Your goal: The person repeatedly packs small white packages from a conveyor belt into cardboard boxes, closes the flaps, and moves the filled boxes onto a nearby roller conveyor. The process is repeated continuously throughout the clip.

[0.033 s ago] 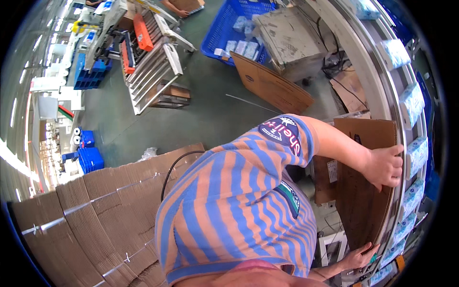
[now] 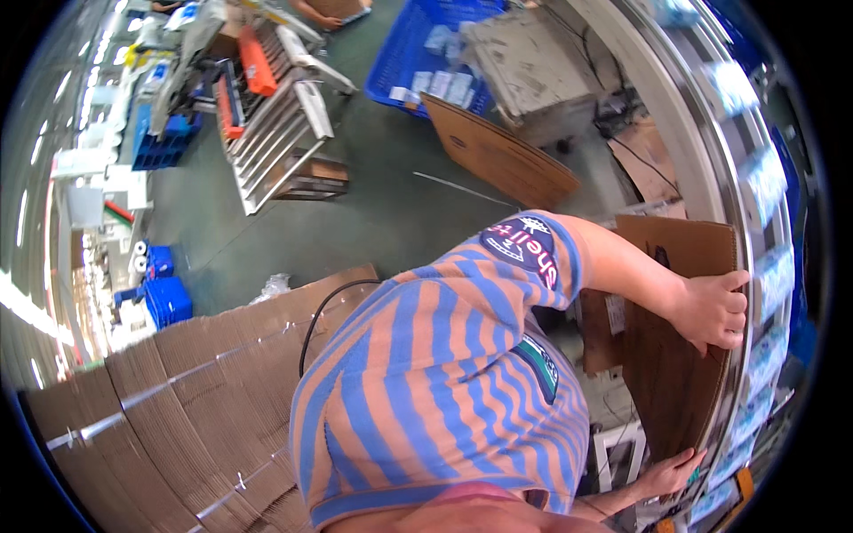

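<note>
A brown cardboard carton (image 2: 673, 373) stands against the conveyor's near edge at the right. It looks flat, though its far side is hidden. My left hand (image 2: 713, 311), the upper one, curls its fingers over the carton's edge beside the rail. Lower down, my right hand (image 2: 665, 477) holds the carton's bottom corner; its fingers partly show next to a small green thing on the conveyor side. Along the conveyor (image 2: 739, 213) lie several white-and-blue soft packs (image 2: 773, 277), some blurred.
Strapped stacks of flat cardboard (image 2: 204, 400) fill the lower left. A blue crate (image 2: 391, 71) with packs, a leaning cardboard sheet (image 2: 498, 151) and a grey metal cabinet (image 2: 533, 71) stand beyond. A roller stand (image 2: 275, 133) is farther left. Cables (image 2: 622, 115) hang near the conveyor.
The view has shifted slightly, and the background sits a little farther left and up. Both hands keep their place on the carton.
</note>
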`<state>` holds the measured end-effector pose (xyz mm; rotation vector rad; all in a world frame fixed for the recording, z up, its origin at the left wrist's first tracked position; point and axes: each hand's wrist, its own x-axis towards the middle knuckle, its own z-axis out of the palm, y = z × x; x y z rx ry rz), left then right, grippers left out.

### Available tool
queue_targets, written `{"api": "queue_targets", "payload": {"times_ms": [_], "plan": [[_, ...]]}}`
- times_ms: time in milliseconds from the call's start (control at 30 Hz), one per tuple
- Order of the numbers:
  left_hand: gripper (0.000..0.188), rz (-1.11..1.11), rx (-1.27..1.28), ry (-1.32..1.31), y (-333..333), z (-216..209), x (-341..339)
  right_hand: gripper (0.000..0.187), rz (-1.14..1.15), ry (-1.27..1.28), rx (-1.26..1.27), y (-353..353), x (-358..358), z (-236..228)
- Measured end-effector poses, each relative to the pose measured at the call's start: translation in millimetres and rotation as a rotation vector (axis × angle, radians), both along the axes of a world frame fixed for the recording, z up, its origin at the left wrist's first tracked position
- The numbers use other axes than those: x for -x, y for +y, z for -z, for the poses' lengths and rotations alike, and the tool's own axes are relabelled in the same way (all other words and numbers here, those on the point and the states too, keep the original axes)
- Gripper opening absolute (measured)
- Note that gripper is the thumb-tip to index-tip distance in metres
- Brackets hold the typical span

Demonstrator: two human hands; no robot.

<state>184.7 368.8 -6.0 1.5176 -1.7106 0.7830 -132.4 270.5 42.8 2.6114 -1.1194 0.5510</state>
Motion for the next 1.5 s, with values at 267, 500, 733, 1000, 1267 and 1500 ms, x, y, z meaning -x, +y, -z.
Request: {"api": "queue_targets", "payload": {"times_ms": [267,500,733,1000,1267,1500], "plan": [[0.019,0.1,0.237,-0.066,29,6,-15,0.043,0.075,0.042,-0.19,-42,11,1],[0.015,0.211,0.118,0.015,47,7,-38,0.037,0.227,0.14,-0.961,-73,86,-36],[0.044,1.143,-0.267,0.019,42,-82,-59,0.039,0.456,0.226,-0.586,-23,-11,-71],[0.029,1.033,-0.763,-0.479,31,-7,-145,0.09,-0.243,0.471,-0.869,126,-146,-57],[0.077,0.555,-0.983,-0.02,79,-25,-131,0.025,-0.474,-0.266,0.022,132,-199,30],[0.067,0.575,-0.756,0.509,32,-17,-117,0.07,0.102,-0.02,-0.292,39,-29,64]]}}
